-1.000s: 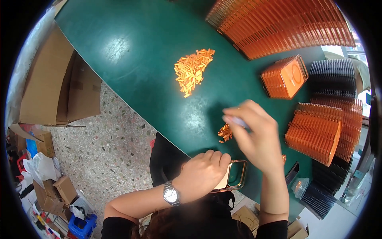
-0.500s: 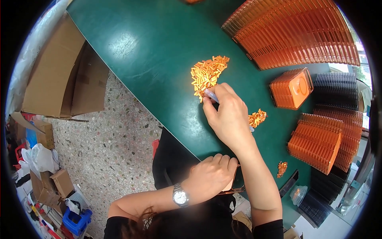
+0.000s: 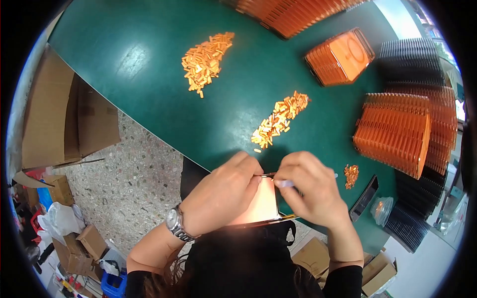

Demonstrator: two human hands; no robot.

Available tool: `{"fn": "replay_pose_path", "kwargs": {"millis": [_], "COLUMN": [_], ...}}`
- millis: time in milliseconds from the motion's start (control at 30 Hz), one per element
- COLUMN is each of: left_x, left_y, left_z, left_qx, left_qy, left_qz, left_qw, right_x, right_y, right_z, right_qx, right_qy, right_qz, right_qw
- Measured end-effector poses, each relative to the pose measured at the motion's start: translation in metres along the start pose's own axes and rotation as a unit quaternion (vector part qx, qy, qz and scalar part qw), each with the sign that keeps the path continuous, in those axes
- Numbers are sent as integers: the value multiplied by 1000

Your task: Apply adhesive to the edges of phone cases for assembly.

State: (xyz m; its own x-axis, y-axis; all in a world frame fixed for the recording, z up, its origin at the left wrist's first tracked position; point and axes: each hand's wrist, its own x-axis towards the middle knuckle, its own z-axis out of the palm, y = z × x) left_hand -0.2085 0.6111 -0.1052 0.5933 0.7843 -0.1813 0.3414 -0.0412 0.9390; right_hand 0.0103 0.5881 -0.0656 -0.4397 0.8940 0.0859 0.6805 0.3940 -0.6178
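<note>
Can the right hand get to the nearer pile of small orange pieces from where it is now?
Probably yes. The right hand sits at the tray just below the nearer pile, with only bare green table between them. It already pinches a small pale tool.

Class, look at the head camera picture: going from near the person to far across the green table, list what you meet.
Left hand and right hand on an orange tray → near heap of small orange pieces → far heap of orange pieces → long row of orange trays.
</note>
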Motion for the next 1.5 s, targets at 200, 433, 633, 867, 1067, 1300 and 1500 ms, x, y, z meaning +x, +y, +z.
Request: {"fn": "replay_pose_path", "kwargs": {"millis": [200, 433, 633, 867, 1067, 1300, 1500], "left_x": [2, 0, 0, 0, -1, -1, -1], "left_y": [7, 8, 8, 7, 8, 7, 2], "left_z": [6, 10, 16, 17, 21, 20, 20], "left_qx": [53, 123, 194, 211, 210, 219, 229], "left_qy": [8, 21, 32, 34, 40, 37, 35], "left_qz": [1, 6, 37, 60, 31, 42, 66], "left_qw": [999, 992, 980, 975, 976, 974, 971], "right_x": [-7, -12, -14, -18, -23, -20, -22], "right_y": [4, 7, 14, 19, 4, 2, 6], "right_z": [19, 36, 42, 36, 25, 36, 29], "right_qx": [-158, -174, -95, -45, -101, -249, -220], "right_qy": [10, 55, 89, 77, 31, -16, 5], "right_qz": [-76, -55, -15, -15, 27, -17, -26], "right_qw": [985, 982, 991, 996, 994, 968, 975]}}
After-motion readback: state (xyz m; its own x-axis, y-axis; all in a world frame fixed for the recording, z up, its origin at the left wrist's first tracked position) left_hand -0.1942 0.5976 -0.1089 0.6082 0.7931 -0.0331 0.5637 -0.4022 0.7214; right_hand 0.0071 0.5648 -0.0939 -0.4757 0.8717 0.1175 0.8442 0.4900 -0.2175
